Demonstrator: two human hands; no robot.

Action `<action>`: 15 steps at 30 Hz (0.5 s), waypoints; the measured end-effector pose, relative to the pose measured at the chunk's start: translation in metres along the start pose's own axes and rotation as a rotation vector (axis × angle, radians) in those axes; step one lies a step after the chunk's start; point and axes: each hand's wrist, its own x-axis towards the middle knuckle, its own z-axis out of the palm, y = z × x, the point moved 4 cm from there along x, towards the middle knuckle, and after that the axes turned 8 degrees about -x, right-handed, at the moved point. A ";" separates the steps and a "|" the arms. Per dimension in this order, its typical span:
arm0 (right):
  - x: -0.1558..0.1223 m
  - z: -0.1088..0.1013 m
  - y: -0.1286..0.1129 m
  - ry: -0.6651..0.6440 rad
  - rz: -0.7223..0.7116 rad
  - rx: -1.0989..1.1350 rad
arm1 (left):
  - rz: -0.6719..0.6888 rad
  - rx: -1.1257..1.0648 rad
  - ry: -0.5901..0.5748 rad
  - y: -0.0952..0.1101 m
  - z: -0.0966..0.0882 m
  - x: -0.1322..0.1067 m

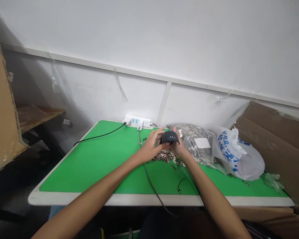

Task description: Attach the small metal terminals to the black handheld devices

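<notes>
Both my hands meet above the middle of the green table top (94,162). My right hand (178,148) grips a small dark rounded device (169,136) from below. My left hand (152,144) is curled against the device's left side, fingers touching it. Under the hands lies a pile of small shiny metal parts (164,156). A thin dark cable (151,186) runs from near the hands toward me and over the table's front edge.
A clear bag of metal parts (196,142) and a white plastic bag with blue print (236,152) lie at the right. A white power strip (137,121) with a black cord (99,136) sits at the back edge. Cardboard stands at both sides.
</notes>
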 end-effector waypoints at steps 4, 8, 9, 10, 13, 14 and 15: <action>-0.002 0.003 0.000 -0.063 0.007 0.091 | 0.079 0.199 0.056 0.001 -0.009 0.003; -0.002 0.004 -0.001 -0.037 -0.004 0.079 | 0.216 0.301 0.059 0.009 -0.012 0.006; -0.003 0.004 -0.001 -0.026 -0.005 0.064 | 0.244 0.314 0.053 0.011 -0.012 0.007; -0.003 0.004 0.000 -0.017 -0.004 0.045 | 0.265 0.321 0.050 0.012 -0.013 0.008; -0.003 0.004 0.000 0.003 -0.021 0.004 | 0.298 0.301 0.050 0.013 -0.013 0.008; -0.002 0.004 -0.001 0.006 -0.033 0.001 | 0.302 0.284 0.050 0.012 -0.014 0.009; -0.002 0.003 -0.001 0.010 -0.052 -0.002 | 0.303 0.263 0.048 0.011 -0.013 0.008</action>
